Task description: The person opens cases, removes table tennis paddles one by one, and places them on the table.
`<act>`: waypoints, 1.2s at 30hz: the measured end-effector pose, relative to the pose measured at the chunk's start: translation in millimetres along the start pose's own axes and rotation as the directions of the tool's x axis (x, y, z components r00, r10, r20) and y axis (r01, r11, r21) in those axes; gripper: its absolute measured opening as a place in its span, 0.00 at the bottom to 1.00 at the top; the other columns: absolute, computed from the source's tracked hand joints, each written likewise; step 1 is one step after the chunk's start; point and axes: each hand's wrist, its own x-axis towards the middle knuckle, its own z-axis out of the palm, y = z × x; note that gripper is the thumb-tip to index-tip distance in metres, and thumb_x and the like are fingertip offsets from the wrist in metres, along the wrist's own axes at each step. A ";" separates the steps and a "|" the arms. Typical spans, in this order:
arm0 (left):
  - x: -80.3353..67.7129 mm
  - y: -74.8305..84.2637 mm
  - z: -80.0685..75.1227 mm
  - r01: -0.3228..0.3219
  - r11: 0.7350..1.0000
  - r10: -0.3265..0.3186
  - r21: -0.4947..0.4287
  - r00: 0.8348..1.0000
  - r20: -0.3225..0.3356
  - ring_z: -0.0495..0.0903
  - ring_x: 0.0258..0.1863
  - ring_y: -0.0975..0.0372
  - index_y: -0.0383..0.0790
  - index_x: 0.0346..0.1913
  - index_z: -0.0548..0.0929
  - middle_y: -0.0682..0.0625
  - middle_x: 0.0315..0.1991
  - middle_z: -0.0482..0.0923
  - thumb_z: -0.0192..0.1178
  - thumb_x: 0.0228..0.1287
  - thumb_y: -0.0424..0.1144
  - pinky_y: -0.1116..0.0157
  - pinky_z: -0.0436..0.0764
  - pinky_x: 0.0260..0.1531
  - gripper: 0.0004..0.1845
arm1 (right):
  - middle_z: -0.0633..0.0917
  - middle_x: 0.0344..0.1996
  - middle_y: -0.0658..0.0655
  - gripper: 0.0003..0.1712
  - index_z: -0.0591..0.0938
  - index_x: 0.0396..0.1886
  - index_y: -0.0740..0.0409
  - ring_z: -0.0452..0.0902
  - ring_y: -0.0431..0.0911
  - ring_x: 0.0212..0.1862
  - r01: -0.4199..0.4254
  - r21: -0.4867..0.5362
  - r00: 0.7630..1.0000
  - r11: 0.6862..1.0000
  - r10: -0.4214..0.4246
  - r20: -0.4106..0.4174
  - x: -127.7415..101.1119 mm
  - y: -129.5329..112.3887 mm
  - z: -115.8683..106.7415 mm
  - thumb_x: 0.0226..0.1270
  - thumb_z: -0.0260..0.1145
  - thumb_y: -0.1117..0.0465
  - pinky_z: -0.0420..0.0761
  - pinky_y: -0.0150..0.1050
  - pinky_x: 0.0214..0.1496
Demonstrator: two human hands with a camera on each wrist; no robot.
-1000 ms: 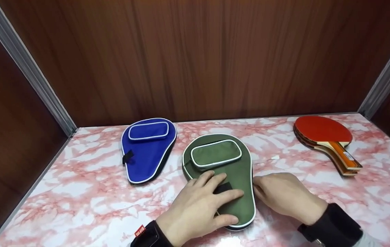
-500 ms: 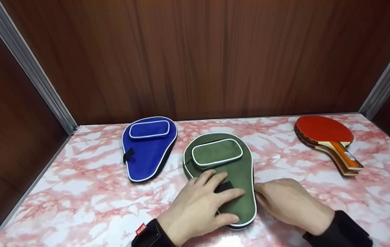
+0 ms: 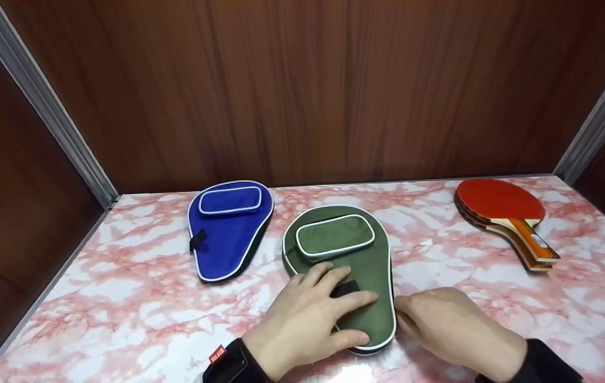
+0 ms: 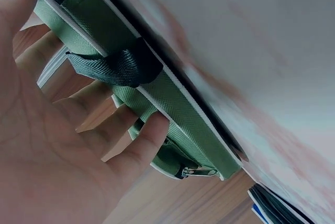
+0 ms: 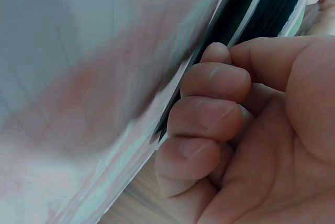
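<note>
A green table tennis bat case [image 3: 371,271] with white piping and a raised pocket lies flat on the table, its narrow end toward me. My left hand [image 3: 302,324] rests on its lower left part, fingers spread over the cloth beside a black strap [image 4: 118,67]. At the case's right edge, my right hand [image 3: 451,324] has its fingers curled, thumb and forefinger pinching at the black zipper [image 5: 277,4]. The zipper pull itself is hidden by the fingertips. A small metal pull [image 4: 201,171] hangs on the pocket in the left wrist view.
A blue bat case [image 3: 228,239] lies at the back left. Two table tennis bats [image 3: 499,199], stacked with the red face up, are at the back right. Brown wood-grain panels [image 3: 302,96] enclose the marbled table [image 3: 137,298] at the back and sides.
My right hand has slid toward me along the green case's right edge, near its narrow end. The left hand keeps its place on the case.
</note>
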 end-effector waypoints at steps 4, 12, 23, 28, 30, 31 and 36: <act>-0.1 -0.4 1.0 0.001 1.000 0.000 0.031 1.000 -0.023 0.73 0.74 0.49 0.75 0.76 0.80 0.49 0.75 0.76 0.62 0.74 0.71 0.44 0.79 0.62 0.30 | 0.76 0.16 0.42 0.13 0.80 0.28 0.43 0.81 0.47 0.23 -0.001 0.007 1.000 1.000 0.001 -0.010 -1.7 -0.6 0.7 0.74 0.72 0.57 0.76 0.51 0.28; 9.5 -4.6 0.8 0.019 0.998 -0.019 -0.057 1.000 -0.008 0.75 0.65 0.53 0.71 0.75 0.81 0.50 0.70 0.78 0.65 0.75 0.66 0.48 0.78 0.58 0.28 | 0.75 0.18 0.38 0.15 0.80 0.28 0.40 0.81 0.44 0.26 -0.089 0.061 0.996 0.994 0.090 -0.012 2.6 8.8 -0.9 0.78 0.70 0.55 0.76 0.50 0.31; 12.9 -17.5 -4.6 0.055 0.990 -0.054 -0.130 0.998 0.013 0.74 0.63 0.56 0.68 0.73 0.84 0.53 0.70 0.78 0.71 0.76 0.48 0.44 0.84 0.52 0.25 | 0.69 0.17 0.38 0.16 0.78 0.27 0.40 0.74 0.40 0.24 -0.121 0.048 0.992 0.991 0.119 0.044 4.0 9.3 -3.5 0.78 0.71 0.56 0.73 0.46 0.32; 12.0 -15.8 -4.2 0.061 0.991 -0.060 -0.118 0.998 0.014 0.74 0.64 0.56 0.68 0.73 0.84 0.53 0.70 0.78 0.70 0.77 0.48 0.43 0.84 0.52 0.25 | 0.68 0.16 0.38 0.17 0.77 0.26 0.40 0.74 0.40 0.23 -0.094 0.014 0.996 0.995 0.094 0.010 -5.9 5.6 -1.5 0.76 0.72 0.55 0.71 0.46 0.29; 11.9 -15.8 -4.6 0.063 0.991 -0.062 -0.117 0.998 0.016 0.74 0.65 0.56 0.68 0.73 0.84 0.53 0.70 0.78 0.70 0.77 0.49 0.42 0.83 0.53 0.25 | 0.67 0.15 0.37 0.18 0.76 0.24 0.40 0.75 0.41 0.22 -0.081 0.001 0.997 0.997 0.081 -0.006 -9.4 3.7 -0.9 0.76 0.72 0.56 0.72 0.46 0.28; 11.9 -15.9 -4.8 0.064 0.991 -0.063 -0.117 0.998 0.017 0.74 0.65 0.56 0.68 0.73 0.84 0.53 0.70 0.78 0.70 0.77 0.49 0.41 0.83 0.54 0.25 | 0.67 0.15 0.37 0.19 0.76 0.24 0.40 0.76 0.41 0.22 -0.078 -0.003 0.997 0.997 0.078 -0.008 -10.9 2.8 -0.8 0.75 0.72 0.56 0.72 0.46 0.27; 11.8 -16.5 -5.0 0.069 0.990 -0.067 -0.124 0.997 0.025 0.74 0.66 0.55 0.67 0.74 0.84 0.52 0.71 0.77 0.70 0.78 0.49 0.36 0.82 0.56 0.25 | 0.67 0.14 0.38 0.20 0.75 0.22 0.41 0.74 0.41 0.20 -0.099 -0.005 0.994 0.995 0.099 0.039 -16.4 -4.5 -2.4 0.75 0.71 0.56 0.71 0.46 0.26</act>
